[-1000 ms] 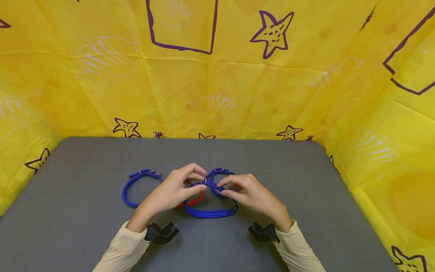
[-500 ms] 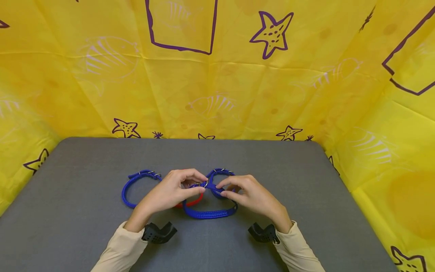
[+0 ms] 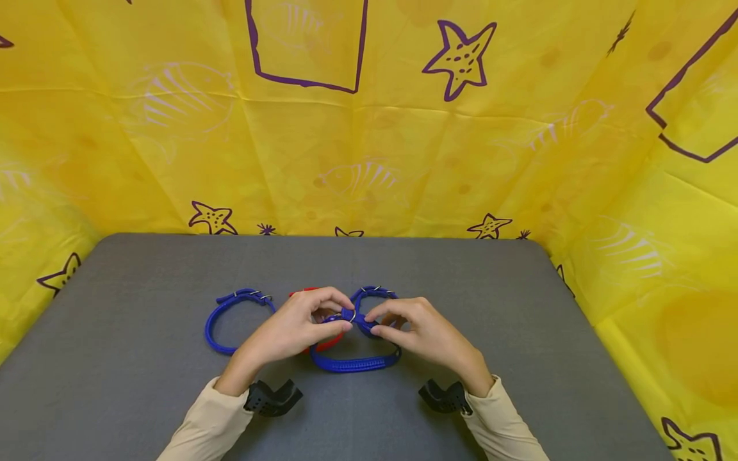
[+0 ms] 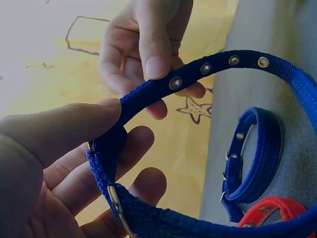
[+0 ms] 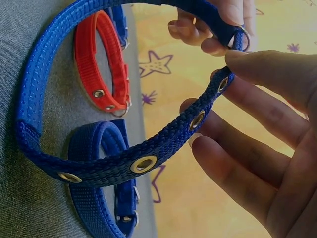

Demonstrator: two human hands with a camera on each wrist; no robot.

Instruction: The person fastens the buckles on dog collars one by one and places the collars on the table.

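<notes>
Both hands hold a blue collar [image 3: 354, 365], its closed loop hanging toward the front of the table. My left hand [image 3: 302, 323] pinches it near the buckle; in the left wrist view the thumb presses the strap over the fingers, beside a metal buckle frame [image 4: 116, 201]. My right hand [image 3: 423, 326] pinches the strap part that has metal-rimmed holes [image 5: 143, 163]. A metal ring [image 5: 241, 37] shows between the two sets of fingertips in the right wrist view. Part of the buckle is hidden by the left fingers.
A second blue collar [image 3: 212, 330] lies at the left on the grey table [image 3: 144, 397]. Partly behind the left hand is a red collar [image 3: 331, 346]. Another blue collar [image 3: 377, 291] stands just behind the right hand. A yellow patterned cloth [image 3: 398, 134] surrounds the table.
The left fingertips and the metal ring have shifted slightly right, closer to the right fingertips. The left hand sits a little lower, and the red collar's far edge now shows above it.
</notes>
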